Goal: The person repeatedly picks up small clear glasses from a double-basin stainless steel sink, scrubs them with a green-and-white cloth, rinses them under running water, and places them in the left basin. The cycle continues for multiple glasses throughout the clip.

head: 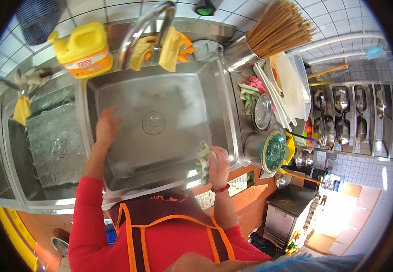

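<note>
In front of me is a stainless steel sink basin (169,146) with a round drain (154,123) in its floor. My left hand (107,125) hangs over the left side of this basin, fingers apart and holding nothing. At the basin's front right rim, my right hand (219,166) grips a bunched green-and-white striped cloth (202,163). A red band circles that wrist. Above the basin's back edge arches a chrome faucet (130,40), with yellow cloths (169,49) hanging near it.
The left sink (20,159) holds several clear glasses (54,142). A yellow jug (88,51) stands behind. On the right are a metal canister of wooden chopsticks (240,52), another striped cloth (249,97), a metal lid (263,111) and a pot (255,148) topped by a green dish (274,151).
</note>
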Available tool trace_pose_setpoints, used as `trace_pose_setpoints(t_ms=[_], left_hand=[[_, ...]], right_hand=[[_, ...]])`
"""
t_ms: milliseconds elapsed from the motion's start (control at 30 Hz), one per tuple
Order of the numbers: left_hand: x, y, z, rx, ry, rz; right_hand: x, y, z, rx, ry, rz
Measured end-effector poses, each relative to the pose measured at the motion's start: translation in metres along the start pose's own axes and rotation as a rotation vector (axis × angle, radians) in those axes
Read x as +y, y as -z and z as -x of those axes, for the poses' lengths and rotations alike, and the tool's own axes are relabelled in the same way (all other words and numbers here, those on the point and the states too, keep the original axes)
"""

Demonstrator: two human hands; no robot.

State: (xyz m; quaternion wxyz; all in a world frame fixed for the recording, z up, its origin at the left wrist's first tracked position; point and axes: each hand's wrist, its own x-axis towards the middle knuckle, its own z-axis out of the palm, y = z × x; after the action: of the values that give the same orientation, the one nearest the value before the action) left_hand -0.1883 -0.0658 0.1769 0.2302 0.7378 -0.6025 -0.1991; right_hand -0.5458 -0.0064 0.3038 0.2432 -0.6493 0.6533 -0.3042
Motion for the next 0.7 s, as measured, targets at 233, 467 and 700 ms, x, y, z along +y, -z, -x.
trace_pose_setpoints(t_ms=[233,467,700], left_hand=[[-0.036,-0.149,-0.069,-0.099,0.33,-0.087],[-0.065,-0.225,-0.139,-0.552,0.475,-0.423],[-0.098,-0.229,-0.124,-0.177,0.493,-0.074]], right_hand=[[0.026,0.017,-0.011,-0.051,-0.097,0.031],[0.056,0.025,-0.03,-0.087,-0.24,-0.04],[0.072,0.028,-0.04,-0.076,-0.247,-0.111]])
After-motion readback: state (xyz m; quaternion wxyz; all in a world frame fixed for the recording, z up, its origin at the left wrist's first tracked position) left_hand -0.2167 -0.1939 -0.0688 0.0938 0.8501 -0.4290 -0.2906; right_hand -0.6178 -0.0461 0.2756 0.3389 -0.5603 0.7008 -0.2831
